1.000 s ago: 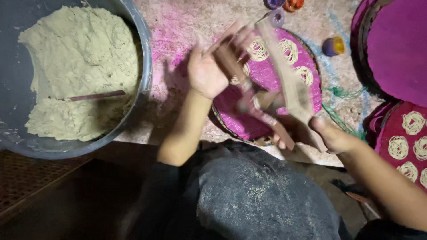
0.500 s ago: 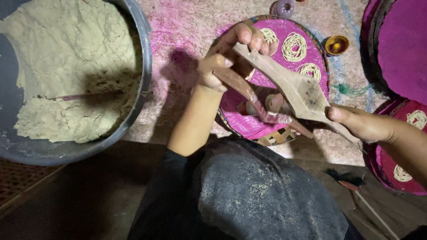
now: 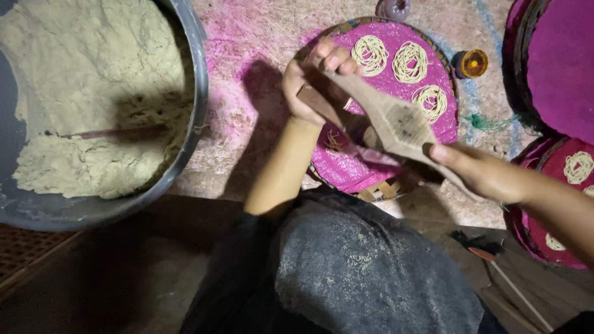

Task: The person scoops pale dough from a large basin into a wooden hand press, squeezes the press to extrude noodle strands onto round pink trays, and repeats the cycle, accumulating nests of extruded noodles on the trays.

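A home food-making spot on the floor: a big dough basin (image 3: pixel 93 111) sits left of a pink tray (image 3: pixel 396 111) bearing noodle coils (image 3: pixel 411 62).

Bare floor (image 3: pixel 260 55) lies open between the dough basin (image 3: pixel 197 93) and the pink tray (image 3: pixel 377 176); noodle coils (image 3: pixel 411 62) fill the tray's far half, and the wooden press (image 3: pixel 396 127) spans its middle

Pink-stained floor (image 3: pixel 247 55), grey dough basin (image 3: pixel 192 111), round pink trays (image 3: pixel 377 173)
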Demonstrator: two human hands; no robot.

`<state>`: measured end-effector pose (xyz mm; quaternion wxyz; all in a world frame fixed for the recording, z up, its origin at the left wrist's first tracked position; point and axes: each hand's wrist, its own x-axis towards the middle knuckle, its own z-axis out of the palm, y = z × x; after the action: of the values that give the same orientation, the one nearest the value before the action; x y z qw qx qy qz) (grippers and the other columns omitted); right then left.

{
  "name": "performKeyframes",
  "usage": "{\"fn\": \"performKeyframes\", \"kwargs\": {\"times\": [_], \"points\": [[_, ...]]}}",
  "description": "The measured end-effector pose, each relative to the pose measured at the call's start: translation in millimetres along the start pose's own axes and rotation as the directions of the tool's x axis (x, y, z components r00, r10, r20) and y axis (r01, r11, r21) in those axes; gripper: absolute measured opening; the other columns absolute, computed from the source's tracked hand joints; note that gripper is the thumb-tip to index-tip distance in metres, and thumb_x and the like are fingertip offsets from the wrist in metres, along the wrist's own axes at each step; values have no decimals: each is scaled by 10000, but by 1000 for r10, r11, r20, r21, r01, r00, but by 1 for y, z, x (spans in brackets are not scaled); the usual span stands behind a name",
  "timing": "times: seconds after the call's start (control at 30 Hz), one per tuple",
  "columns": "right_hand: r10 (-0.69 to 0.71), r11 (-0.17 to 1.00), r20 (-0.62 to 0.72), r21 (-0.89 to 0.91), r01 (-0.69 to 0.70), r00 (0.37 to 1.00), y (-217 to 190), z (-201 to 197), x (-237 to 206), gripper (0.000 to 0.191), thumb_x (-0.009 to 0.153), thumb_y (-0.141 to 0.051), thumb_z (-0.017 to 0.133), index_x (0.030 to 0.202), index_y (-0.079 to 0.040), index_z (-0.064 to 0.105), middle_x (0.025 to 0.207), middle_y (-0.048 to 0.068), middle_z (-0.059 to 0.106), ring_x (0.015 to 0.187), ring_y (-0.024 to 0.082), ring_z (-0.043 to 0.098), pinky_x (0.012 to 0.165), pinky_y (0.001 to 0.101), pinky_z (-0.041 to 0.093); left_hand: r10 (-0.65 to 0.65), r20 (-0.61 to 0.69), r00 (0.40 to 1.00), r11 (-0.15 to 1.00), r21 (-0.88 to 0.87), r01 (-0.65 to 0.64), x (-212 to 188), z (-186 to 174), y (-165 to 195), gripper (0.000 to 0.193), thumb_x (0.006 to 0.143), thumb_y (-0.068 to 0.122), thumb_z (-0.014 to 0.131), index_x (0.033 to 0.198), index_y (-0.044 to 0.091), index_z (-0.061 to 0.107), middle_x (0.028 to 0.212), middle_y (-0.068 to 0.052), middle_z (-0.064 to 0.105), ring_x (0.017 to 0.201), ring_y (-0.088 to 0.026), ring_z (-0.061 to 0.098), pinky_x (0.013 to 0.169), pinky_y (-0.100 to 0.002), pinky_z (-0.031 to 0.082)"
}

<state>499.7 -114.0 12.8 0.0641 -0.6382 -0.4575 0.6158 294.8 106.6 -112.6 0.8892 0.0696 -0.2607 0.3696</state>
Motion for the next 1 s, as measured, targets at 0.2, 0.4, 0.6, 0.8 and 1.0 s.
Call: {"fn": "performKeyframes", "kwargs": {"times": [0.2, 0.4, 0.6, 0.8, 1.0], "points": [[38, 999, -156, -7, -40, 987, -15, 6, 11, 802, 948, -671, 334, 1245, 0, 658, 1042, 141, 757, 937, 248, 686, 822, 389, 558, -50, 126, 991, 999, 5, 50, 20, 10, 23, 373, 981, 491, 640, 1137, 160, 562, 1054, 16, 582, 1108, -166, 583, 1107, -362, 464], [76, 997, -74, -22, -77, 994, -19, 11, -1, 817, 918, -684, 285, 1195, -40, 705, 1008, 93, 730, 931, 212, 676, 837, 333, 588, -33, 25, 999, 999, 4, 33, 2, 22, 10, 270, 1049, 413, 524, 1141, 161, 559, 1051, 11, 582, 1098, -181, 582, 1128, -409, 452], [157, 985, -315, -21, -172, 936, -11, -6, 2, 713, 942, -601, 402, 1328, -48, 636, 951, 115, 719, 804, 223, 632, 744, 391, 525, -8, 54, 999, 1000, 16, 7, 35, 19, 6, 269, 1047, 369, 485, 1081, 120, 581, 977, -1, 597, 1032, -177, 594, 1161, -367, 416], [-198, 977, -243, 29, 211, 950, 0, -3, 12, 683, 1001, -549, 461, 1338, 20, 631, 1100, 105, 730, 1001, 182, 627, 890, 346, 502, -266, -124, 956, 925, 245, 289, 16, 2, 31, 525, 1001, 452, 474, 1202, -6, 636, 1083, -91, 663, 915, -163, 657, 820, -303, 534], [-285, 957, -268, -36, 286, 920, -2, -4, 12, 662, 996, -515, 492, 1373, 18, 595, 1231, 119, 709, 1137, 202, 629, 992, 362, 471, -359, -760, 541, 252, 479, 841, -63, -39, 26, 688, 1196, 380, 249, 1043, -146, 665, 621, -24, 499, 442, -105, 345, 395, -291, 268]]}}
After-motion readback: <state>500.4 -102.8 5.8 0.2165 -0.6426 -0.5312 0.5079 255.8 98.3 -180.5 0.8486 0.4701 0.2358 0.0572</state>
